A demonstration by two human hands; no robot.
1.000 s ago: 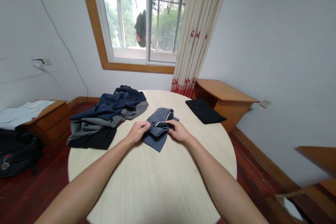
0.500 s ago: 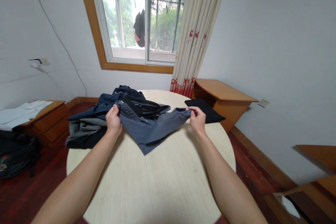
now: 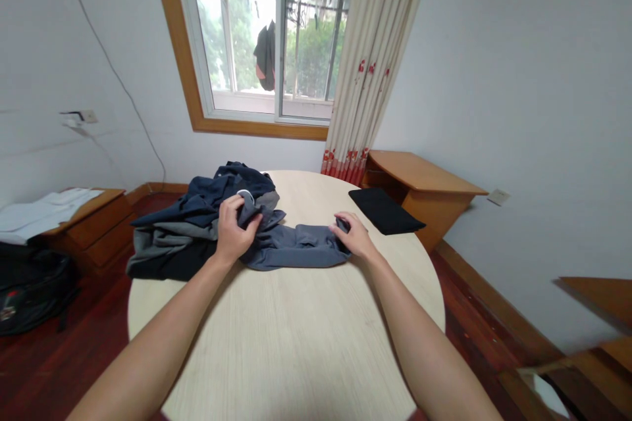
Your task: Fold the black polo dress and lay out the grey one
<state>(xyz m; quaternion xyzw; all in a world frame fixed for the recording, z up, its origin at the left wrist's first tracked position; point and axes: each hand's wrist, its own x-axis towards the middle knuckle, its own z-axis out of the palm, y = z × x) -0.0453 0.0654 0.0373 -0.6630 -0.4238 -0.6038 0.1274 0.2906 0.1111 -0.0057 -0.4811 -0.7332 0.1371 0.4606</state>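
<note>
A grey garment (image 3: 296,247) lies stretched sideways across the middle of the round pale wooden table (image 3: 296,342). My left hand (image 3: 236,227) is closed on the garment's left end, bunching the cloth beside the pile. My right hand (image 3: 351,235) is closed on its right end, pressing it down on the tabletop. Both forearms reach in from the near edge.
A pile of dark blue, grey and black clothes (image 3: 197,223) covers the table's far left. A folded black cloth (image 3: 382,209) lies at the far right. A wooden desk (image 3: 424,184) and curtain (image 3: 375,59) stand behind. A low cabinet (image 3: 83,217) and black bag (image 3: 29,289) are at the left.
The crumpled grey garment was lifted and spread apart between my hands, then lowered; it now lies stretched flat on the table, with my hands wider apart at its two ends.
</note>
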